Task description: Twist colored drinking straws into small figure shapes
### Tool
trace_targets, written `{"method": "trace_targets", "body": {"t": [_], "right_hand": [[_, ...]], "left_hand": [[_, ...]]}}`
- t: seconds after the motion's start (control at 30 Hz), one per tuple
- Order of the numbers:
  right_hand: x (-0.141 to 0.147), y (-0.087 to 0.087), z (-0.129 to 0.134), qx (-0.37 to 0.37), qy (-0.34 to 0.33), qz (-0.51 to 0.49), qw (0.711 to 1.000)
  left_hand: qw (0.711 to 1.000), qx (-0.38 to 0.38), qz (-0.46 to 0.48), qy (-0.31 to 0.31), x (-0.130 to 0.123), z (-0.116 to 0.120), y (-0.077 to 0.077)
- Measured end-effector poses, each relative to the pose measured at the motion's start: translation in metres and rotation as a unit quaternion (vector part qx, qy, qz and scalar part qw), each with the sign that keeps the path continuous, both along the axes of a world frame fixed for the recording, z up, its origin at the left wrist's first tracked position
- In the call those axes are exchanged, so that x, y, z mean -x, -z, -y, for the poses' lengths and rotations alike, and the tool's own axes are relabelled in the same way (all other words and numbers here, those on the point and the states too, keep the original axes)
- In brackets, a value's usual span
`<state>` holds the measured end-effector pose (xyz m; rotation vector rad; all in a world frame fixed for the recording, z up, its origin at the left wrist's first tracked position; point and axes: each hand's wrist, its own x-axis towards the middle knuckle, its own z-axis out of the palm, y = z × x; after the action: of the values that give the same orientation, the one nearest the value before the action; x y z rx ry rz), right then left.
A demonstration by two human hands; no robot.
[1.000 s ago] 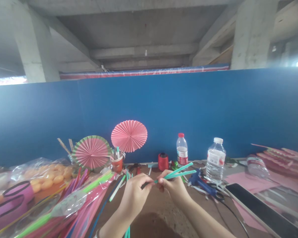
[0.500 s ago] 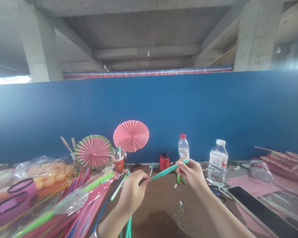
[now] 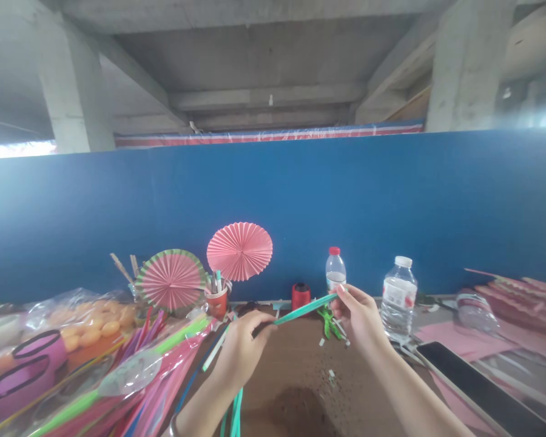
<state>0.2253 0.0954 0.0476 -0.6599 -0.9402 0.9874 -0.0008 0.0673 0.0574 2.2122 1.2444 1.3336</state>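
Several thin teal strips (image 3: 304,311) lie together, stretched between my hands above the brown tabletop (image 3: 277,376). My left hand (image 3: 246,340) is closed round their left part, and teal lengths (image 3: 237,413) hang below that wrist. At the right end, my right hand (image 3: 355,312) pinches the strips between thumb and fingers. The bundle slopes slightly upward to the right. Just behind and below my right hand lies a bright green craft piece (image 3: 328,323). Whether the strips are paper, ribbon or fuzzy stems is too blurred to tell.
Plastic-wrapped coloured strips (image 3: 164,370) crowd the left, near orange balls (image 3: 91,321). Two pleated fans, one pink (image 3: 239,251), stand behind by a pen cup (image 3: 217,303). A red round object (image 3: 301,296), bottles (image 3: 399,300), a phone (image 3: 477,382) and pink paper (image 3: 464,340) lie rightward.
My right hand has shifted slightly and its grip on the strip ends has changed, uncovering more of the green piece. My left hand stays nearly in place, still gripping the teal strips.
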Motion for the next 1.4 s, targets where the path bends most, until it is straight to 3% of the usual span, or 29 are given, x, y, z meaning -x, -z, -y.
{"method": "trace_targets", "body": {"t": [0.07, 0.13, 0.17, 0.23, 0.27, 0.33, 0.4, 0.47, 0.67, 0.87, 1.07, 1.4], "right_hand": [[-0.002, -0.001, 0.001, -0.01, 0.041, 0.069, 0.997], [-0.002, -0.005, 0.007, -0.053, 0.158, 0.183, 0.969], [0.0, -0.008, 0.012, -0.091, 0.233, 0.25, 0.935], [0.007, -0.015, 0.023, -0.192, 0.344, 0.387, 0.834], [0.012, -0.018, 0.029, -0.241, 0.337, 0.458, 0.786], [0.024, -0.022, 0.039, -0.31, 0.241, 0.574, 0.718], [0.034, -0.022, 0.045, -0.312, 0.187, 0.617, 0.697], [0.04, -0.018, 0.045, -0.298, 0.167, 0.621, 0.705], [0.042, -0.009, 0.039, -0.252, 0.128, 0.538, 0.794], [0.043, -0.012, 0.042, -0.229, 0.093, 0.474, 0.845], [0.048, -0.015, 0.046, -0.185, 0.066, 0.452, 0.87], [0.052, -0.019, 0.051, -0.153, 0.035, 0.443, 0.883]], "left_hand": [[1.0, 0.01, 0.007, -0.002, 0.0, 0.001, -0.001], [1.0, 0.01, 0.01, -0.006, -0.001, 0.003, -0.001], [1.0, 0.009, 0.009, -0.009, -0.001, 0.004, -0.002], [1.0, 0.008, 0.004, -0.018, -0.003, 0.006, -0.002], [1.0, 0.007, 0.001, -0.021, -0.004, 0.006, -0.003], [1.0, 0.001, -0.005, -0.021, -0.006, 0.007, -0.003], [1.0, -0.006, -0.006, -0.013, -0.007, 0.007, -0.004], [1.0, 0.0, -0.002, -0.004, -0.008, 0.008, -0.004], [0.996, 0.061, 0.056, 0.029, -0.008, 0.013, -0.007], [0.988, 0.084, 0.096, 0.083, -0.009, 0.014, -0.015], [0.98, 0.133, 0.104, 0.109, -0.005, 0.013, -0.018], [0.967, 0.168, 0.144, 0.126, -0.008, 0.015, -0.018]]}}
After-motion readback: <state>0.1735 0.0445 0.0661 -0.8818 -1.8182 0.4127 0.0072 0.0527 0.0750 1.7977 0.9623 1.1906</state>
